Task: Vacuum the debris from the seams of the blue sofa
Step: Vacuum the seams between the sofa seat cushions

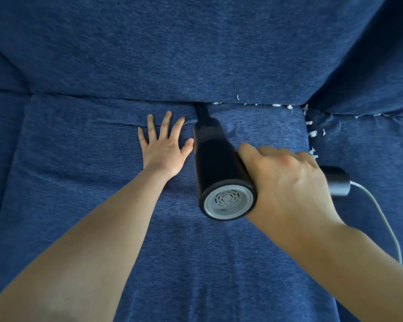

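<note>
Debris (313, 134) dots the sofa (219, 54) seams right of the vacuum (216, 163), whose nozzle enters the back seam. Right hand (286, 182) grips its handle; left hand (163, 147) presses flat, fingers spread, on the seat cushion (102, 182). White cord (382, 217) trails right.

Soft, even, fairly dim daylight covers the blue sofa (102, 54), with only a faint shadow under the left hand (164, 148). Wide-angle distortion bends the seams toward 9 and 3 o'clock. Focus is sharp centrally, without glare.
</note>
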